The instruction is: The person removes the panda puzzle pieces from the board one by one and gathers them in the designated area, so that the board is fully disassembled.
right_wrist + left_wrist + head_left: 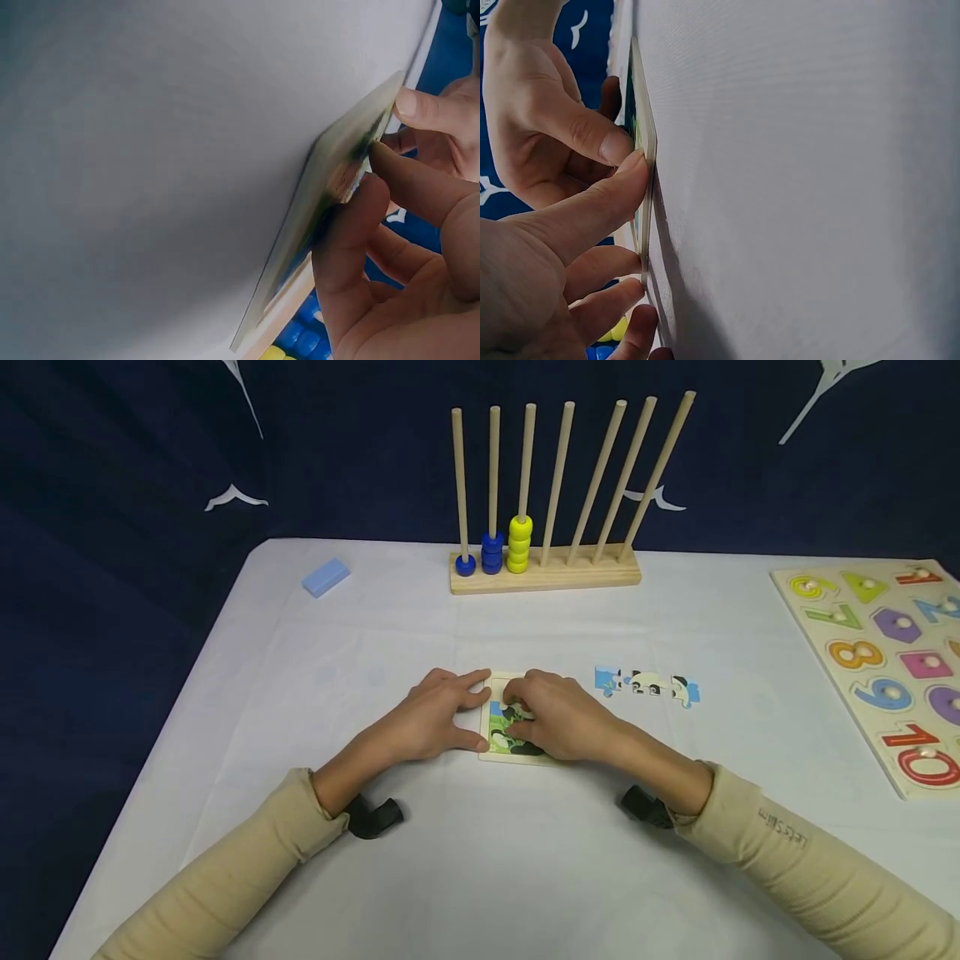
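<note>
A small framed panda jigsaw puzzle (497, 747) lies on the white table, its picture partly filled with green, black and white pieces. My left hand (435, 714) steadies the frame's left edge, fingers spread and thumb (611, 199) against its rim. Over the puzzle, my right hand (566, 718) has curled fingers and thumb on a puzzle piece (516, 713), mostly hidden beneath them. In the right wrist view the fingertips (382, 161) sit right at the puzzle's surface. Several loose panda pieces (647, 683) lie in a row to the right of the frame.
Behind the puzzle stands a wooden peg rack (543, 578) with blue and yellow beads on three of its rods. A blue block (326, 577) lies at the back left. Along the right side is a wooden number-and-shape board (862, 610). A dark curtain hangs behind the table.
</note>
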`<state>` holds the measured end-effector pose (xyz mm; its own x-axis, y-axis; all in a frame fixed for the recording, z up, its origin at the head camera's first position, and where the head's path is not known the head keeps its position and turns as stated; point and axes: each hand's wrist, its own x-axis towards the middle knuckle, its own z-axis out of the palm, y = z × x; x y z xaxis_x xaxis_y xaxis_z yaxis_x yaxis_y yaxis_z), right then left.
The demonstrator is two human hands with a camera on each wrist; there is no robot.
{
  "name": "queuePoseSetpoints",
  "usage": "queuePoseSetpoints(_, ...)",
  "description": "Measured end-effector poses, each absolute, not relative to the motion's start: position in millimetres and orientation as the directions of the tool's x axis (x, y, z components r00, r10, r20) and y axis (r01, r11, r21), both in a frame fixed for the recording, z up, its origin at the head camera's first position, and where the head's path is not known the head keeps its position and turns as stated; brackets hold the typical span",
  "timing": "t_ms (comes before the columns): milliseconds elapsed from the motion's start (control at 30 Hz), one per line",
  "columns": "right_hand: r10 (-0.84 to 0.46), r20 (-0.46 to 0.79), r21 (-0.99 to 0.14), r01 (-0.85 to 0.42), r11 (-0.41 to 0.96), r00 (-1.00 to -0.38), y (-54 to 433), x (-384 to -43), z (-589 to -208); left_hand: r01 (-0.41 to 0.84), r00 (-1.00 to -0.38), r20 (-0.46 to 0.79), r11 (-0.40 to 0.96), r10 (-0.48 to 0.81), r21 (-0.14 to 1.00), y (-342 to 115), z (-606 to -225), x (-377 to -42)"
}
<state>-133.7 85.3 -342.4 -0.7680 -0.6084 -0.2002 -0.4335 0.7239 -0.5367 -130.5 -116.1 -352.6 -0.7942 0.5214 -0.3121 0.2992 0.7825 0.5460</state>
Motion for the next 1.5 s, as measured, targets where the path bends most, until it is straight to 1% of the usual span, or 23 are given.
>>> queuePoseSetpoints(500, -0.6, -0.174, -0.567, -0.418, 0.709, -0.781, 80.8, -130.5, -342.1, 0.293, -0.798, -0.304, 0.776, 0.52, 0.558, -117.3, -352.1, -128.8)
queuePoseSetpoints(900, -0.587, -0.152, -0.549, -0.426, 0.719, -0.795, 80.5, -129.2, -344.0, 0.297, -0.798, -0.303, 0.777, 0.521, 0.554, -116.9, -352.1, -129.4)
queuePoseSetpoints(1500, -0.589, -0.122, -0.484, -0.47, 0.738, -0.799, 82.6, -129.6, -343.7, 0.303, -0.795, -0.309, 0.782, 0.522, 0.544, -115.2, -352.6, -130.6)
